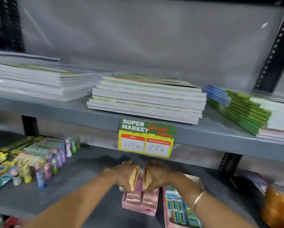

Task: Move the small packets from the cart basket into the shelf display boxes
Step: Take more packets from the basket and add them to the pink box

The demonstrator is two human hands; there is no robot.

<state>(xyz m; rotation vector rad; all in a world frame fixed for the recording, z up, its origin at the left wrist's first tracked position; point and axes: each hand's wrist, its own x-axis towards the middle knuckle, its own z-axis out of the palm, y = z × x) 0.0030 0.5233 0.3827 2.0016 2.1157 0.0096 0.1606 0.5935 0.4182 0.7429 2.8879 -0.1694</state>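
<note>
A pink display box (138, 208) stands on the lower grey shelf (55, 186) and holds pink packets (148, 200) in two rows. My left hand (124, 175) grips the box's upright back flap from the left. From the right, my right hand (159, 176) grips the same flap, with a gold bangle on its wrist. Both hands meet over the back of the box. A second pink box (166, 216) to the right holds blue and green packets (179, 209). The cart basket is out of view.
Stacks of notebooks (146, 99) lie on the upper shelf, whose edge carries a yellow and green price tag (146, 137). Small colourful bottles and packs (39, 160) crowd the lower shelf's left. An orange bag (278, 209) sits at far right. Black perforated uprights frame the shelving.
</note>
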